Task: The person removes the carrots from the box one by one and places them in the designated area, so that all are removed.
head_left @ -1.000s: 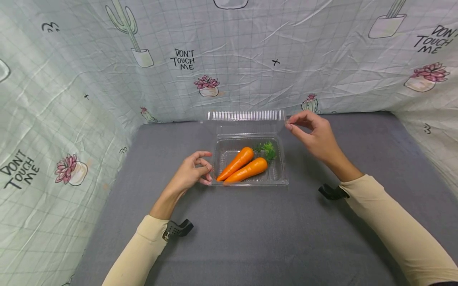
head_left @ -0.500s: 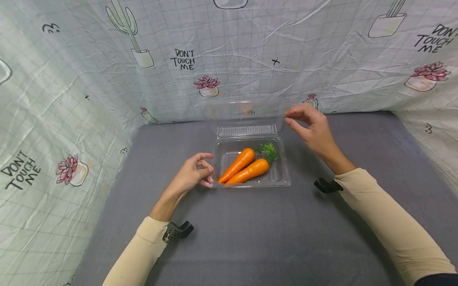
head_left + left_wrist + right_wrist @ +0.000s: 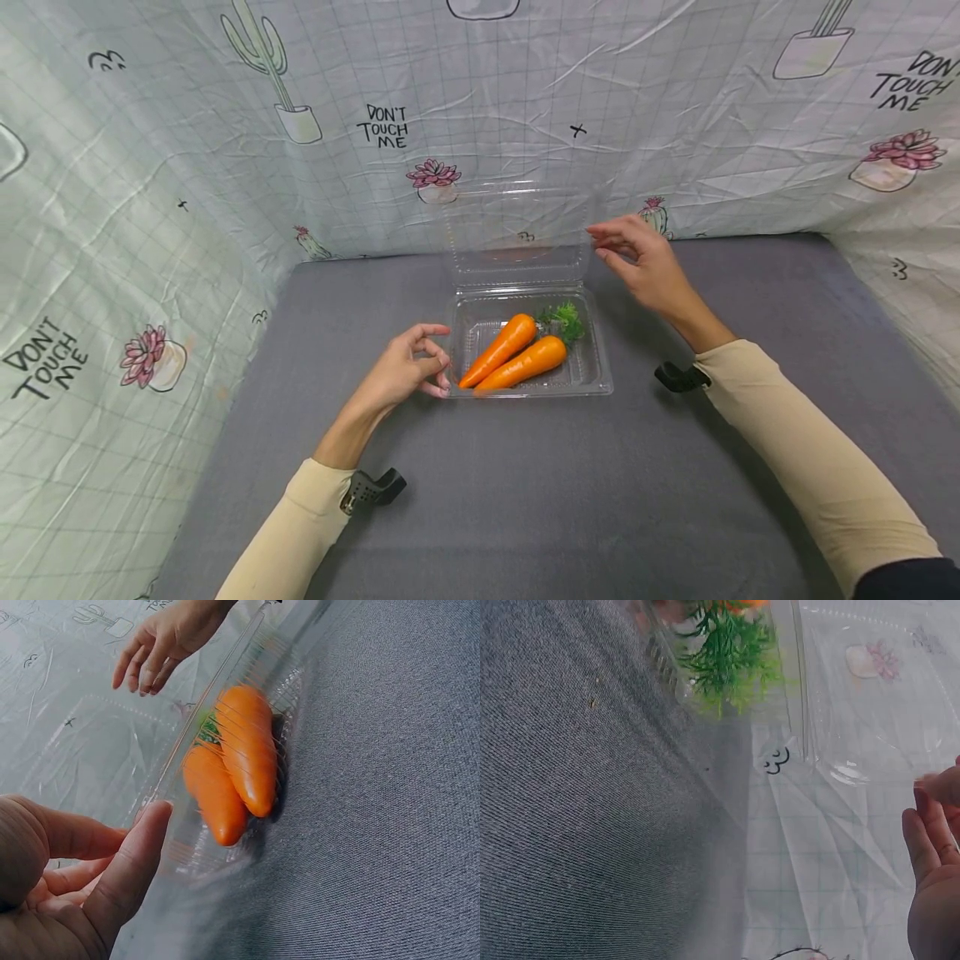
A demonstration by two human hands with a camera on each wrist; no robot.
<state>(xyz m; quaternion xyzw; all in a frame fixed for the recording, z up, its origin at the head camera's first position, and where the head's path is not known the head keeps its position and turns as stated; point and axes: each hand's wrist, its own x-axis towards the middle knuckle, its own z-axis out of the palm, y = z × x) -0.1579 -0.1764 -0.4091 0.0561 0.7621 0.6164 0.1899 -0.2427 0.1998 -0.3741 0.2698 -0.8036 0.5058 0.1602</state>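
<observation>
Through my feed I see the left hand (image 3: 405, 367), fingers clamped on the left rim of the clear container (image 3: 597, 358); the right hand (image 3: 648, 262) hangs just beside its open lid (image 3: 517, 225), fingers loosely apart; two orange carrots (image 3: 523, 365) lie side by side in the container, on my grey counter (image 3: 525, 500).

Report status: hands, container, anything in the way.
Left hand at left edge of clear container. Right hand beside raised lid, contact unclear. Container open, two carrots inside. No obstruction visible.
</observation>
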